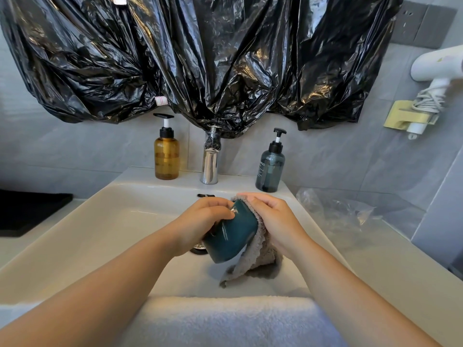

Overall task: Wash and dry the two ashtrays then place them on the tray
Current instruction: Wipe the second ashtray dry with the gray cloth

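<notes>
A dark teal ashtray (229, 236) is held tilted on its side above the white sink (100, 226). My left hand (203, 221) grips its left rim, fingers curled over the edge. My right hand (273, 219) holds a grey cloth (258, 261) against the ashtray's right side, and the cloth hangs down into the basin. I see only one ashtray. A black tray (27, 211) lies on the counter at the far left, mostly cut off.
A chrome tap (210, 166) stands behind the basin, between an amber pump bottle (166, 156) and a dark blue pump bottle (270, 169). A white towel (225, 321) lies over the front rim. Clear plastic (335, 211) rests on the right counter. Black plastic sheeting (200, 58) covers the wall.
</notes>
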`<state>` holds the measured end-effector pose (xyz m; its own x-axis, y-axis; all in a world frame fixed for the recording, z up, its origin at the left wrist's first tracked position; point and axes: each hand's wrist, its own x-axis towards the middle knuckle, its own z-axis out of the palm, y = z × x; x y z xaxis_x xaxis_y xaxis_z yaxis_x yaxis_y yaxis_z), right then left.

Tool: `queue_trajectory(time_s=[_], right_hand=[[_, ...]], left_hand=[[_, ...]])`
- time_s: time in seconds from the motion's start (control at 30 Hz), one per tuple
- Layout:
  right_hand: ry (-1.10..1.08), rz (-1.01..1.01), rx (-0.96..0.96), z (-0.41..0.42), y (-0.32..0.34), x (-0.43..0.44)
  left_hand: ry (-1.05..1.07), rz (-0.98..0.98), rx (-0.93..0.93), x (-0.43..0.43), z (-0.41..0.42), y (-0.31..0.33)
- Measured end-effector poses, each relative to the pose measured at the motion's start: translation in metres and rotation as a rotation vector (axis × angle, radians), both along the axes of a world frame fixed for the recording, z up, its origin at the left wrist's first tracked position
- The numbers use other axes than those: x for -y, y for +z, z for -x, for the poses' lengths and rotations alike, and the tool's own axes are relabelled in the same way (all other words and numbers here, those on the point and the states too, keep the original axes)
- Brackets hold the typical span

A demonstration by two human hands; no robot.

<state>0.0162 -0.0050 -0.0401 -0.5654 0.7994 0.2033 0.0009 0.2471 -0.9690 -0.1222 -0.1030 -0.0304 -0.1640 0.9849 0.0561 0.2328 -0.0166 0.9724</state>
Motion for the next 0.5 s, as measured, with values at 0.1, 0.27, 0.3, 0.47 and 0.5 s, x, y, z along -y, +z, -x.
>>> queue_trajectory(time_s=[0.1,0.27,0.3,0.47,0.5], right_hand=[[0.043,-0.042,0.025,0.0021,-0.0019,0.0020],[0.018,-0.212,0.060,-0.0002,-0.0004,0.0008],[-0.006,-0.218,0.053,-0.0013,-0.0002,-0.0004],[-0.052,-0.021,0.037,-0.0069,0.0002,-0.0061],[-0.052,-0.059,0.038,-0.0074,0.0006,-0.0061]], left_hand=[[0.023,0.061,-0.016,-0.0035,-0.0002,-0.0030],[0.067,0.011,-0.059,-0.0027,0.0009,-0.0053],[0.069,-0.010,-0.063,-0.0023,0.0010,-0.0050],[0.057,-0.068,-0.049,0.0014,0.0021,-0.0024],[0.056,-0.065,-0.051,0.0017,0.0022,-0.0029]])
